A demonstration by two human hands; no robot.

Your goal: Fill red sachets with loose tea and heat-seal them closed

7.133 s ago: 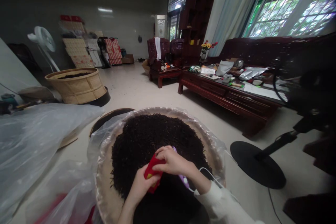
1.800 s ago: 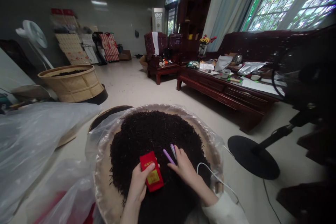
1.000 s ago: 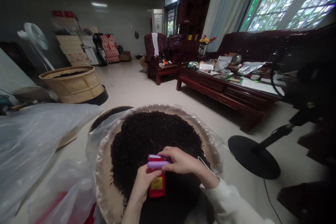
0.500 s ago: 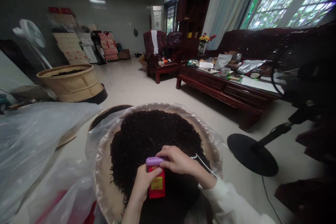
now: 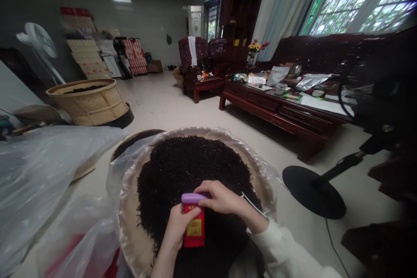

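A small red packet (image 5: 194, 229) with a yellow label stands upright in my left hand (image 5: 177, 228), thumb on its front. My right hand (image 5: 224, 200) grips a purple clamp-like sealer (image 5: 191, 198) with a white cord (image 5: 252, 205) and presses it across the packet's top edge. Both hands hover over a heap of dark dried tea leaves (image 5: 190, 170) piled on a round woven tray (image 5: 130, 234) lined with clear plastic.
Clear plastic bags (image 5: 48, 160) lie at left. A tall bamboo basket (image 5: 87, 102) and a white fan (image 5: 37, 43) stand behind. A black fan's base (image 5: 312, 191) sits at right by a dark wooden table (image 5: 283, 113) covered with packets.
My right hand brought the purple sealer from the tea heap onto the top of the red packet and closed it there. My left hand turned the packet upright. Little has moved in the last half second.
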